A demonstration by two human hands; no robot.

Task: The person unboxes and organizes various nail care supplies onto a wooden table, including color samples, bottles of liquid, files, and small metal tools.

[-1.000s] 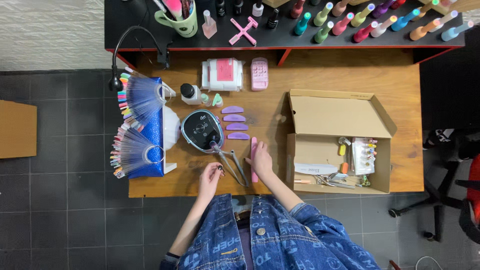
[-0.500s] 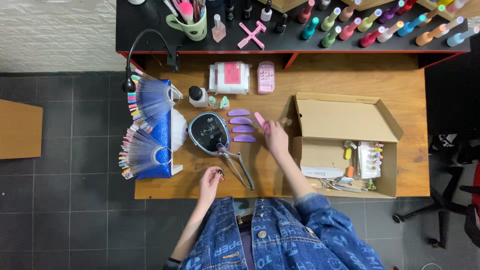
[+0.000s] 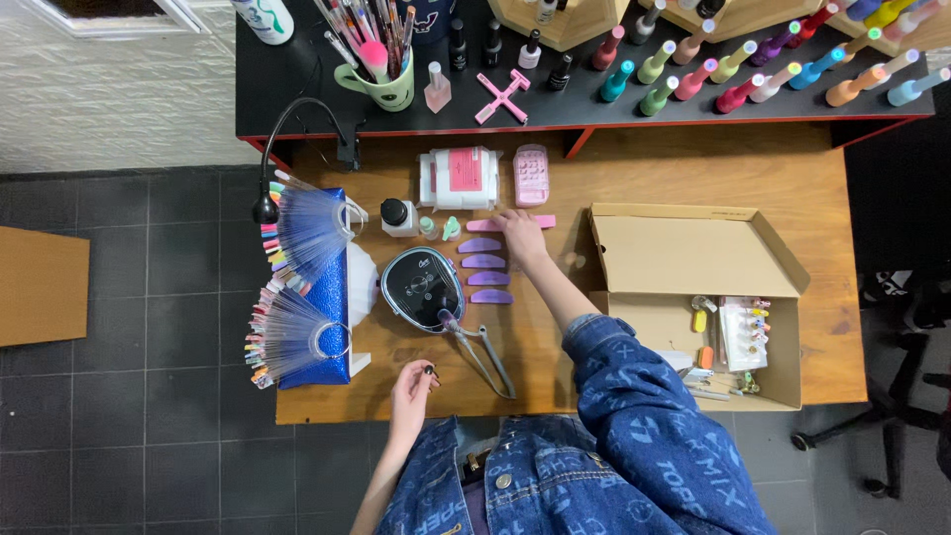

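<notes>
Above the purple pads [image 3: 484, 270], right hand [image 3: 521, 236] lays pink nail file [image 3: 513, 223] crosswise, left-right.

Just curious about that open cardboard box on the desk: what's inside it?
The cardboard box holds a clear pack of small coloured bottles, a yellow item and metal tools. The person's denim sleeve covers the box's near-left corner, so anything there is hidden.

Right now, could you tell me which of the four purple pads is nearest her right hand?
The topmost purple pad in the column; the right hand lies right beside it, the other three sit lower.
</notes>
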